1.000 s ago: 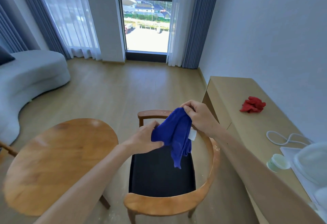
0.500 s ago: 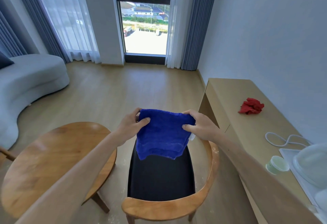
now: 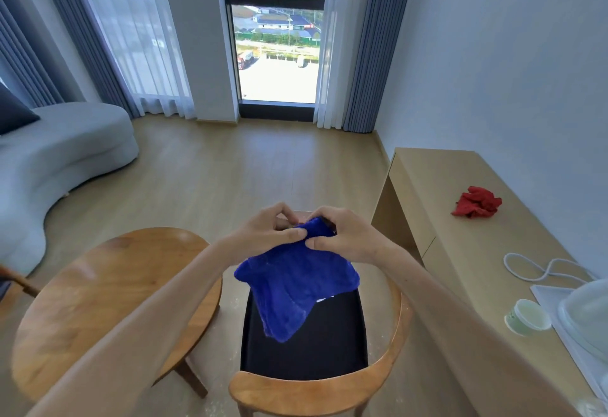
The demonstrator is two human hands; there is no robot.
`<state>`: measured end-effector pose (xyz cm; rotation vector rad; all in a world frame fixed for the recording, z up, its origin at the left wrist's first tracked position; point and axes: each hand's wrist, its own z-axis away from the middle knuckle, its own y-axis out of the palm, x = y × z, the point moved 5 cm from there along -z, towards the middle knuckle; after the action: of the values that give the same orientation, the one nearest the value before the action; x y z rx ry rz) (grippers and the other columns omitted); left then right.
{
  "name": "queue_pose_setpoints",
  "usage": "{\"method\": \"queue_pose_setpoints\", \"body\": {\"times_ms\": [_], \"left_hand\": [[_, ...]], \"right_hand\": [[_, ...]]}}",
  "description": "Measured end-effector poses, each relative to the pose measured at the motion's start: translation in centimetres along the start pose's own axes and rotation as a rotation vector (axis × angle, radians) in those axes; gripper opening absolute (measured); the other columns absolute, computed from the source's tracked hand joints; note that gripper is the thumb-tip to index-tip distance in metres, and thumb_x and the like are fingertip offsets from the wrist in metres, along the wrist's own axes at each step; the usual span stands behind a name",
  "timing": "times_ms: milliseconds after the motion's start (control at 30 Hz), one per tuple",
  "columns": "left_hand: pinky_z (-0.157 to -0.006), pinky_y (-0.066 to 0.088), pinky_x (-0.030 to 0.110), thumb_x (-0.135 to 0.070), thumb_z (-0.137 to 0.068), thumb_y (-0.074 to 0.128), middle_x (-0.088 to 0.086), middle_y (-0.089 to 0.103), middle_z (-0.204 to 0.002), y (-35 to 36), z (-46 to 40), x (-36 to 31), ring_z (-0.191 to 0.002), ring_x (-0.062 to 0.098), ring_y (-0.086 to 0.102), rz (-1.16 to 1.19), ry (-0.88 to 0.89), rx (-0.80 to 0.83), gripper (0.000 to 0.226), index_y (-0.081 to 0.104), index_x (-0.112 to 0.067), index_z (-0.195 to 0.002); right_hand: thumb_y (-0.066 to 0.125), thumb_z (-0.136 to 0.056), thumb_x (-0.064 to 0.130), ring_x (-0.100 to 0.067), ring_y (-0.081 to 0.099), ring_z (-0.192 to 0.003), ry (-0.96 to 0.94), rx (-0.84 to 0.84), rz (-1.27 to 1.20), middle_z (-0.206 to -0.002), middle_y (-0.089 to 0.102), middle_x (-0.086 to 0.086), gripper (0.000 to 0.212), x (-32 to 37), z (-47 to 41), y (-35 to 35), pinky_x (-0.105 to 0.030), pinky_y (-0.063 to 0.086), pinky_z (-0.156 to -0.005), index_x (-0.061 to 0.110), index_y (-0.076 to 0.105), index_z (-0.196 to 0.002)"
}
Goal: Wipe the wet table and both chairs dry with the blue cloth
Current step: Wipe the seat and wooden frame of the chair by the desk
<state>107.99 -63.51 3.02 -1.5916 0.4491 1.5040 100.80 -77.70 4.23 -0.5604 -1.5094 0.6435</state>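
The blue cloth hangs folded in the air above the black seat of a wooden chair. My left hand and my right hand meet at its top edge, and both pinch that edge between fingers and thumbs. The cloth droops to a point over the seat. A round wooden table stands to the left of the chair. Part of a second chair shows at the far left edge.
A long beige desk runs along the right wall with a red cloth, a white cable, a paper cup and a clear lid. A grey sofa curves at the left. Wood floor reaches the window.
My hands have come together at the top of the cloth, folding it from a spread sheet into a hanging bundle. The view has tilted slightly.
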Motion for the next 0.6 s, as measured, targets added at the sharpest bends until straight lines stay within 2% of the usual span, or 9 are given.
{"method": "queue_pose_setpoints", "body": {"times_ms": [67,133,200,267,300,333,433,533,600], "left_hand": [[-0.074,0.055,0.024,-0.019,-0.09,0.065,0.001,0.072,-0.1,0.2,0.7,1.3,-0.093,0.016,0.068,-0.017,-0.031,0.115,0.019,0.058,-0.02,-0.107],[-0.078,0.055,0.025,-0.012,-0.089,0.063,-0.001,0.069,-0.102,0.7,1.0,2.5,-0.093,0.012,0.065,-0.299,-0.005,0.15,0.022,0.061,-0.018,-0.11],[-0.081,0.053,0.025,-0.011,-0.089,0.06,0.0,0.069,-0.095,1.0,0.8,3.2,-0.088,0.007,0.063,-0.489,0.038,0.065,0.016,0.065,-0.011,-0.105],[-0.068,0.047,0.011,-0.009,-0.091,0.057,-0.005,0.066,-0.086,0.9,0.5,2.8,-0.076,-0.004,0.06,-0.557,0.066,-0.018,0.012,0.065,-0.012,-0.099],[-0.064,0.043,0.009,-0.009,-0.091,0.055,-0.006,0.064,-0.086,0.8,0.2,2.5,-0.073,-0.004,0.058,-0.608,0.07,-0.042,0.013,0.066,-0.014,-0.098],[-0.064,0.041,0.01,-0.009,-0.092,0.054,-0.004,0.065,-0.087,0.7,-0.1,2.2,-0.074,0.0,0.057,-0.67,0.072,-0.057,0.015,0.066,-0.014,-0.098],[-0.07,0.052,0.03,-0.005,-0.09,0.049,0.004,0.069,-0.09,0.5,-0.8,1.3,-0.078,0.018,0.062,-0.81,0.052,-0.065,0.023,0.067,-0.013,-0.1],[-0.074,0.052,0.033,0.0,-0.085,0.045,0.001,0.067,-0.092,0.4,-1.0,0.9,-0.083,0.018,0.058,-0.839,0.071,-0.02,0.031,0.067,-0.016,-0.099],[-0.074,0.05,0.033,0.002,-0.08,0.047,0.001,0.064,-0.09,0.6,-0.9,0.9,-0.084,0.017,0.055,-0.813,0.102,0.024,0.026,0.066,-0.011,-0.092]], "right_hand": [[0.065,-0.088,0.028,-0.014,0.062,-0.085,-0.027,-0.012,0.027,-0.092,0.067,0.006,0.014,-0.1,0.1,0.2,-0.044,0.053,-0.083,0.026,0.061,-0.1],[0.062,-0.09,0.025,-0.011,0.062,-0.086,-0.024,-0.029,0.045,-0.092,0.066,0.009,0.01,-0.4,0.2,0.3,-0.041,0.054,-0.084,0.028,0.06,-0.099],[0.061,-0.09,0.022,-0.01,0.062,-0.085,-0.014,-0.044,0.069,-0.091,0.066,0.01,0.011,-0.5,0.2,0.3,-0.039,0.054,-0.084,0.029,0.06,-0.098],[0.061,-0.088,0.018,-0.01,0.061,-0.083,-0.004,-0.055,0.086,-0.088,0.066,0.01,0.014,-0.8,0.3,-0.1,-0.038,0.055,-0.081,0.03,0.061,-0.095],[0.061,-0.086,0.016,-0.011,0.061,-0.081,0.005,-0.055,0.089,-0.087,0.066,0.01,0.016,-0.9,0.5,-0.2,-0.037,0.055,-0.079,0.03,0.061,-0.094],[0.061,-0.084,0.015,-0.012,0.061,-0.08,0.015,-0.055,0.094,-0.086,0.066,0.009,0.016,-1.0,0.6,-0.2,-0.037,0.055,-0.078,0.029,0.062,-0.093],[0.063,-0.081,0.012,-0.011,0.061,-0.077,0.012,-0.065,0.103,-0.085,0.066,0.007,0.018,-1.1,0.9,-0.1,-0.032,0.054,-0.073,0.025,0.063,-0.093],[0.063,-0.082,0.012,-0.004,0.059,-0.08,-0.005,-0.043,0.092,-0.089,0.066,0.01,0.022,-1.4,1.3,0.4,-0.015,0.05,-0.068,0.026,0.064,-0.099],[0.061,-0.084,0.012,-0.003,0.06,-0.083,0.001,-0.016,0.108,-0.093,0.065,0.012,0.025,-2.0,1.4,0.6,-0.012,0.049,-0.067,0.026,0.064,-0.105]]}}
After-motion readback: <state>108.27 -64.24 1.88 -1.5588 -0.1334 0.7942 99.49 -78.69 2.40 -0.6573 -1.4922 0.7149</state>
